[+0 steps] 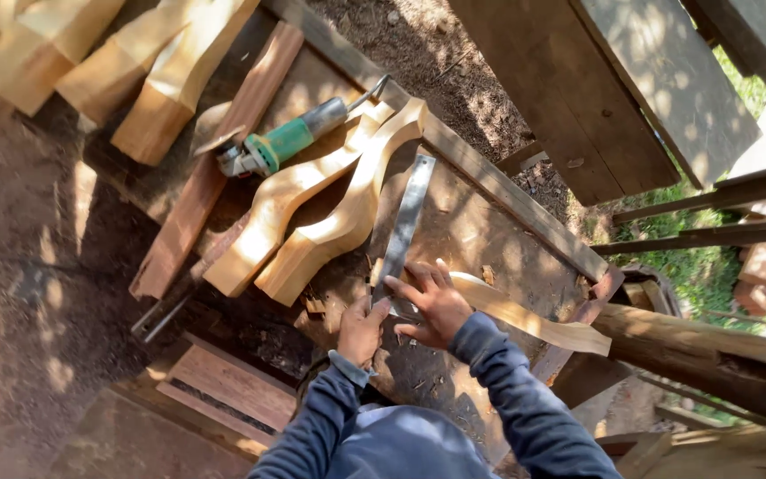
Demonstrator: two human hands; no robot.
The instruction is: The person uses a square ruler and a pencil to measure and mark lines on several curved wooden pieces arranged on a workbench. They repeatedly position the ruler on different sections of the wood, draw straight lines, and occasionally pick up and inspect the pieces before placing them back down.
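Note:
A long flat metal strip (405, 222) lies on the workbench (480, 239), pointing away from me. My left hand (361, 330) pinches its near end. My right hand (436, 302) rests beside it with fingers spread, pressing down where the strip meets a thin curved wooden piece (534, 321) that runs off to the right. Two carved, wavy wooden legs (312, 213) lie side by side just left of the strip. Both my arms are in dark blue sleeves.
A green angle grinder (281, 142) lies at the bench's far left, next to a reddish plank (214, 168). More carved legs (117, 62) are stacked top left on the dirt. Dark boards (613, 89) and a log (711, 355) stand to the right.

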